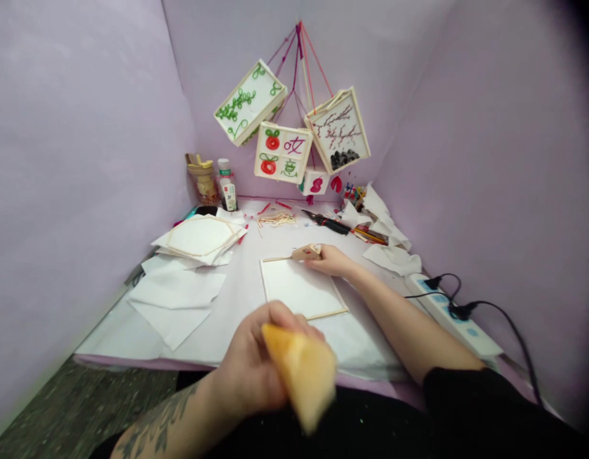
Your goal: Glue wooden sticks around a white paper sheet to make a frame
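Close to the camera, my left hand (259, 360) is closed round a golden-yellow wedge (301, 370) that looks like a piece of bread or pastry; its tip is blurred. Farther forward, my right hand (333, 260) grips a small tan, flat-sided object (306, 252) with dark reddish marks, whose exact kind I cannot make out. This object is at the far edge of a white square panel (299, 287) framed with thin wooden sticks, which lies on the table. My left hand hides part of the panel's near edge.
Framed sheets (199, 236) and loose white paper (174, 287) lie at left. Behind are wooden sticks (278, 220), black-handled pliers (330, 223), a bottle (227, 185) and a jar (203, 182). Painted lantern boxes (282, 153) hang above. A power strip (457, 315) with cords lies at right.
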Demonstrator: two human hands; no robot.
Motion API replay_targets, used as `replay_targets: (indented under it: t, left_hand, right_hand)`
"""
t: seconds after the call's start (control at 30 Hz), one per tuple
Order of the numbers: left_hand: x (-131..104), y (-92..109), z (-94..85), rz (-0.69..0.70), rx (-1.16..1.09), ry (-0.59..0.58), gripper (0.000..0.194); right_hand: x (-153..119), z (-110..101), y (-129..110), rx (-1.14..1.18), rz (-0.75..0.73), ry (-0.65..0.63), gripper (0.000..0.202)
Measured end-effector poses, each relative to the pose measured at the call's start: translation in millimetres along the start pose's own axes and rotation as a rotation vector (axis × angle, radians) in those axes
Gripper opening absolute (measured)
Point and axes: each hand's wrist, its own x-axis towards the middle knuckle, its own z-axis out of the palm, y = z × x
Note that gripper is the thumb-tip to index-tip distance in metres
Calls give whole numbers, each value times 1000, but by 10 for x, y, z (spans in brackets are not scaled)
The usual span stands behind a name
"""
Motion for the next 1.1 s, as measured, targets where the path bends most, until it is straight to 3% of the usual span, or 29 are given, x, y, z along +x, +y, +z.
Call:
replay_targets:
  t: [0.13, 0.3, 0.5, 1.1]
  left_hand:
    - [220, -234, -423, 98, 113, 398, 39]
    - [336, -423, -683, 63, 80, 552, 35]
    - [309, -472, -735, -17, -9, 583, 32]
    - [300, -477, -721, -56, -24, 572, 34]
  right_hand:
    - [2, -36, 29, -81, -14, 12, 29]
    - [0, 0, 45, -56, -25, -17, 31]
    - [56, 63, 95, 2, -63, -10, 31]
    - [100, 94, 111, -20, -75, -16, 32]
